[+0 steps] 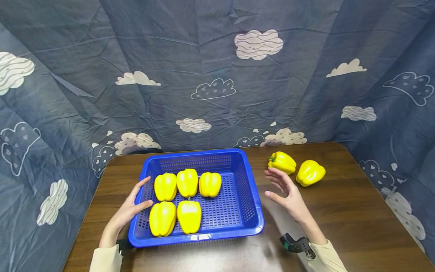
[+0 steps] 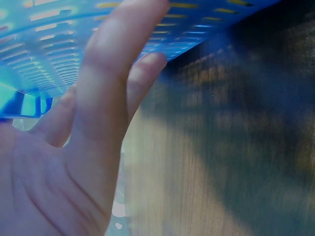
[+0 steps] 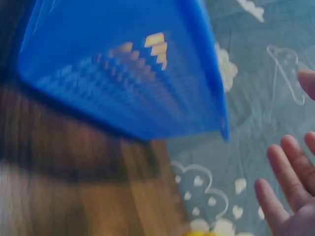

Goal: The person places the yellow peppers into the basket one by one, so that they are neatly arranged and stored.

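Note:
A blue plastic basket (image 1: 253,200) with perforated walls stands on the table, with several yellow bell peppers (image 1: 189,216) inside, mostly toward its left side. My left hand (image 1: 127,209) holds the basket's left side, thumb over the rim. In the left wrist view, fingers (image 2: 106,73) of that hand lie against the outside of the slotted wall. Off the basket's right side, my right hand (image 1: 285,192) hovers with spread, slightly bent fingers and nothing in them. Just beyond it are two more bell peppers, one with a green stem (image 1: 283,162) and one lying on its side (image 1: 310,173).
The brown wooden table (image 1: 353,211) extends to the right of the basket. Behind and on both sides hangs a dark blue curtain (image 1: 176,98) printed with clouds. Each wrist wears a dark strap, plainest on the right wrist (image 1: 295,244).

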### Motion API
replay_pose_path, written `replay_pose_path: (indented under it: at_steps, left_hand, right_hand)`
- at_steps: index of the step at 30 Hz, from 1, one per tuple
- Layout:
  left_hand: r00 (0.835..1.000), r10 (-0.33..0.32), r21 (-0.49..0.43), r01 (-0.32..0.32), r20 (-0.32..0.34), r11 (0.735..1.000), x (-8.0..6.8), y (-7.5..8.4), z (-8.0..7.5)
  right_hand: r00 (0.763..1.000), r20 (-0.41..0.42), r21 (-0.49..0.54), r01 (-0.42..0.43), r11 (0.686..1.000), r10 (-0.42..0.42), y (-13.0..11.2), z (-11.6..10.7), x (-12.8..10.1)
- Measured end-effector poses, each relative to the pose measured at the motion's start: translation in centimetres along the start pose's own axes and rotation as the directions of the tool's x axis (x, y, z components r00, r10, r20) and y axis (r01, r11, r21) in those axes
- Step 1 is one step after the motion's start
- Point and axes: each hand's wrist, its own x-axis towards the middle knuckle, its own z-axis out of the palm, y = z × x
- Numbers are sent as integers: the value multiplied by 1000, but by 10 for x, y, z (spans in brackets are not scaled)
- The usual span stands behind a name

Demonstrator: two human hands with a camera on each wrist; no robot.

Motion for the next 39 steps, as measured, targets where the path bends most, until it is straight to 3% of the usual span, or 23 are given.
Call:
replay_pose_path:
  at_steps: [5,14,21,30,39]
  left_hand:
    - [1000,-17,7,17,-4,1000,-1,1,1]
    - [1000,-15,2,15,-9,1000,-2,2,1]
    - [1000,-23,-3,23,-9,1000,-1,2,1]
    - [1000,-5,5,5,-6,1000,0,1,0]
    - [1000,12,-11,-12,7,1000,0,1,-1]
  right_hand:
    - [994,-108,7,-6,1000,7,7,-18,-6]
    - [973,-227,-23,-45,999,38,16,-51,-13]
    - [940,-335,-80,-103,991,71,23,-70,-17]
    - [921,-381,-237,-186,954,85,38,-92,-23]
    - [897,-432,-318,-254,913,98,53,-112,-28]
